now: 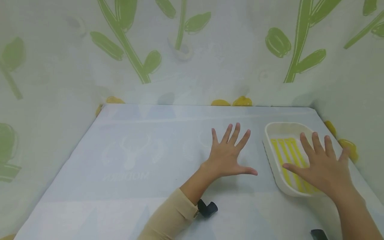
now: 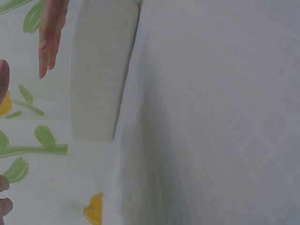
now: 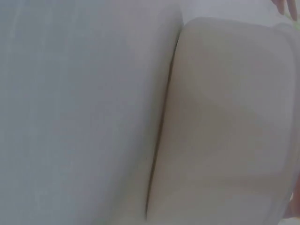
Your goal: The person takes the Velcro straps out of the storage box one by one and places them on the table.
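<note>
Zero load sits in my left hand (image 1: 226,160), held spread above the table (image 1: 135,143). To its right, the white tray (image 1: 285,127) contains yellow strips (image 1: 279,156), presumably placed within reach of my right hand (image 1: 327,170), likewise spread and unloaded at the tray's right side.

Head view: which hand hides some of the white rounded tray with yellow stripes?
The right hand overlaps the tray; the left hand appears left of it, covering none.
</note>
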Motion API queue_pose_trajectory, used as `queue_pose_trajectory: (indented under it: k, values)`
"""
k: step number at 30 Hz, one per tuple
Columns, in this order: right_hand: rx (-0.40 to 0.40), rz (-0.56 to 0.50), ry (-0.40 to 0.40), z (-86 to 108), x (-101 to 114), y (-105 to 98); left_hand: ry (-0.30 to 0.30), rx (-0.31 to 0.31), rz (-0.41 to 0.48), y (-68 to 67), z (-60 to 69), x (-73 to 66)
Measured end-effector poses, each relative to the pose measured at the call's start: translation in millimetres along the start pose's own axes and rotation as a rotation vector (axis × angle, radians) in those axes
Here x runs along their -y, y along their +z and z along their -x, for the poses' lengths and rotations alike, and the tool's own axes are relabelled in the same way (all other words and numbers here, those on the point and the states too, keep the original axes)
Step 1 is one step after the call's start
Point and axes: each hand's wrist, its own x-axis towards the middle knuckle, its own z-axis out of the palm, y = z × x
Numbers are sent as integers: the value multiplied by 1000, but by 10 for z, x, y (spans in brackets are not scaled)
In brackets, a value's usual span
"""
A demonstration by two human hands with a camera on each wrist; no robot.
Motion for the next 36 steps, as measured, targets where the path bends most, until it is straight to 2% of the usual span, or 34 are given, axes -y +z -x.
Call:
queue_pose_trajectory:
  k: [9,12,19,24,31,34,36]
  values:
    - [32,34,43,64,-166,-12,-21,14,17,-74,-157,-129]
    - [45,26,52,71,-220,-21,-21,38,22,-81,-203,-183]
    - [24,-11,0,109,-385,-3,-38,92,75,-29,-266,-345]
    - [37,-95,-23,154,-477,5,-44,113,148,16,-284,-428]
    - [39,-370,-62,238,-630,64,-37,168,203,44,-279,-538]
    - [81,-444,-40,272,-692,114,-38,179,235,52,-287,-587]
    - [115,-451,-1,301,-741,136,-39,181,270,55,-299,-623]
